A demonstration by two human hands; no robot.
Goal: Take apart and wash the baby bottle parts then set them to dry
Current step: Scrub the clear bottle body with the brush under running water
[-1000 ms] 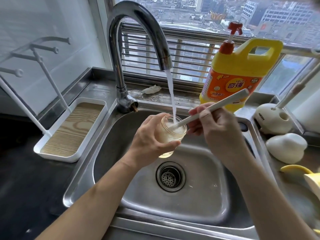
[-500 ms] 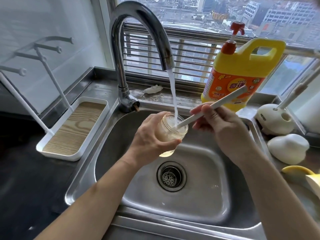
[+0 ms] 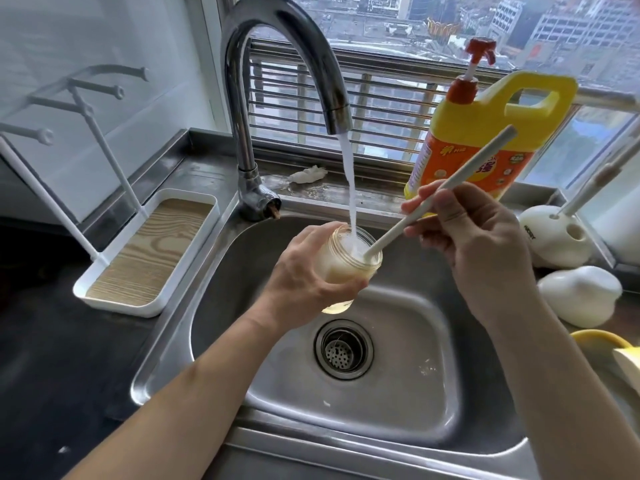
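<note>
Head view, over a steel sink (image 3: 433, 368) set in a dark counter.

The left hand (image 3: 298, 275) grips the clear baby bottle (image 3: 346, 268) around its body, mouth up, above the middle of the basin and just behind the drain (image 3: 344, 348). A stream of water (image 3: 349, 181) from the curved chrome tap (image 3: 277, 43) falls straight into the bottle mouth. The right hand (image 3: 481, 247) pinches the slanted white brush handle (image 3: 446, 188) between thumb and curled fingers. The handle's lower end is inside the bottle, and the brush head is not visible.

At the sink's back right corner stands a yellow detergent jug (image 3: 485, 109) with a red pump (image 3: 479, 51). Its orange label carries Chinese characters, partly covered by the handle and not legible here. Along the right edge sits a white rounded holder (image 3: 550, 237) with a second stick in it. It bears short dark lettering, possibly a brand name, too small to read. Just in front of it lies a white rounded object (image 3: 581, 296).

At the left edge a white drying rack tray (image 3: 152, 251) with a wood-grain base carries upright white pegs. A crumpled white scrap (image 3: 308, 174) lies on the back ledge beside the tap base.
</note>
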